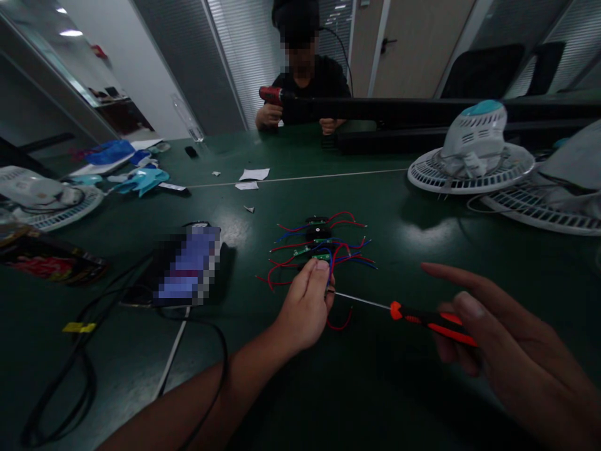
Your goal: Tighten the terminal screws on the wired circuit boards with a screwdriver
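My left hand [307, 300] is closed, thumb and fingers pinching a small wired circuit module that they mostly hide. Red and blue wires come out around the fingertips. Between the thumb and curled fingers of my right hand [493, 338] is a screwdriver [410, 316] with a black and orange handle; the index finger points outward. Its thin shaft runs left, and the tip meets the spot by my left fingers. Just beyond my left hand lie several similar modules in a row: green circuit boards [323, 240] and a round black part [318, 233], with loose red and blue wires.
A phone [188, 266], a dark can [47, 254] and black cables [89, 369] lie left on the green table. White fan parts [472, 169] stand right, another [61, 200] at far left. Paper scraps [255, 174] lie beyond the modules. Opposite, a person holds a red power drill [271, 95].
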Available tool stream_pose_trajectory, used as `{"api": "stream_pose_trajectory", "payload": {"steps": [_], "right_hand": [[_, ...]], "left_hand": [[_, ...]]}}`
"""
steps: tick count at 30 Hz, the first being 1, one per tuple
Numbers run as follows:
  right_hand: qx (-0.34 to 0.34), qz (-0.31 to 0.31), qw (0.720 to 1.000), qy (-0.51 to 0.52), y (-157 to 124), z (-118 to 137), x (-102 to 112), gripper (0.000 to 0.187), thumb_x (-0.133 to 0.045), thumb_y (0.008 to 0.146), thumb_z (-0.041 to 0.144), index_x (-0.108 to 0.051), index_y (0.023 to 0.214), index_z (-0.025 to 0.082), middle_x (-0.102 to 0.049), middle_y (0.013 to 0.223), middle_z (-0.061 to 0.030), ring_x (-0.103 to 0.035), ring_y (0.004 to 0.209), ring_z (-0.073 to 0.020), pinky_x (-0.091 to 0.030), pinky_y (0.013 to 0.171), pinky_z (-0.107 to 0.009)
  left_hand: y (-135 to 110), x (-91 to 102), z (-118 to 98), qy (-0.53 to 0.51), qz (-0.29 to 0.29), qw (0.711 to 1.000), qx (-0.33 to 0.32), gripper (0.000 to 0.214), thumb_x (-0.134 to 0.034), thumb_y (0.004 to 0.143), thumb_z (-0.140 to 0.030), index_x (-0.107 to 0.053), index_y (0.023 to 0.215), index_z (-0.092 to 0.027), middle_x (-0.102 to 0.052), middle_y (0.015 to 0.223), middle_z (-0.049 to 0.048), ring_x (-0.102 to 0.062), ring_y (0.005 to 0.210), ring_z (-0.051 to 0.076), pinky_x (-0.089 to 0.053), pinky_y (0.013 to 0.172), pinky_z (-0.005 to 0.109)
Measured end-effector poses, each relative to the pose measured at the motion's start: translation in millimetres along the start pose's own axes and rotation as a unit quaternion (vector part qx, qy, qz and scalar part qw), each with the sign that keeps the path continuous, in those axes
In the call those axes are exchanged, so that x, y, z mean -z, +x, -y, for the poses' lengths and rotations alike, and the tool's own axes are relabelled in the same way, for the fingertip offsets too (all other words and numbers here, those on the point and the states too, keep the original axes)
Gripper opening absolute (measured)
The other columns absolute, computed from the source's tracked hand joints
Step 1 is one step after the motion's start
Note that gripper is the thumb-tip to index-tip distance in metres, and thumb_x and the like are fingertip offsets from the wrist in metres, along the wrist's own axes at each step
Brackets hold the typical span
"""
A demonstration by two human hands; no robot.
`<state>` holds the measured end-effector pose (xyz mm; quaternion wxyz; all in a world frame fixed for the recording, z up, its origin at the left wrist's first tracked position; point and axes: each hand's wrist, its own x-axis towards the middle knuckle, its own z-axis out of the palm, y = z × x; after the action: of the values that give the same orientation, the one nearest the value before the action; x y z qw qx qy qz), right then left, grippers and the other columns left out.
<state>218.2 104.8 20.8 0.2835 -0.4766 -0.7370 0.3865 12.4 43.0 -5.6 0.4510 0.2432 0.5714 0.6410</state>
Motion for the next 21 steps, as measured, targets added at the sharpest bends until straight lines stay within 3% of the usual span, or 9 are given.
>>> {"api": "stream_pose_trajectory", "payload": {"steps": [7,16,21], "right_hand": [[0.059,-0.007,0.998,-0.033,0.8,1.8,0.4,0.042,-0.057,0.083,0.054,-0.060,0.120,0.035,-0.065,0.051,0.0044,-0.059,0.036,-0.0172,-0.047,0.031,-0.023],[0.061,0.001,0.998,0.011,1.3,1.9,-0.1,0.048,-0.063,0.080,0.052,-0.056,0.123,0.034,-0.069,0.063,0.0031,-0.071,0.051,-0.0215,-0.056,0.041,-0.027],[0.063,-0.013,0.998,0.007,1.9,5.3,-1.1,0.047,-0.064,0.078,0.051,-0.058,0.121,0.033,-0.066,0.059,0.0035,-0.068,0.048,-0.0215,-0.048,0.032,-0.026]], "left_hand": [[-0.6,0.6,-0.3,0.007,-0.003,1.000,0.002,0.040,-0.057,0.081,-0.056,-0.054,0.071,-0.018,-0.047,0.060,-0.0049,-0.043,0.049,0.006,-0.035,0.045,0.017],[0.8,0.9,1.8,0.000,0.004,1.000,-0.001,0.039,-0.055,0.083,-0.055,-0.053,0.071,-0.018,-0.044,0.057,-0.0059,-0.040,0.047,0.006,-0.032,0.043,0.016],[0.4,1.9,2.3,-0.002,0.001,1.000,0.003,0.039,-0.057,0.082,-0.056,-0.053,0.071,-0.018,-0.045,0.059,-0.0055,-0.041,0.048,0.006,-0.034,0.044,0.017]]}}
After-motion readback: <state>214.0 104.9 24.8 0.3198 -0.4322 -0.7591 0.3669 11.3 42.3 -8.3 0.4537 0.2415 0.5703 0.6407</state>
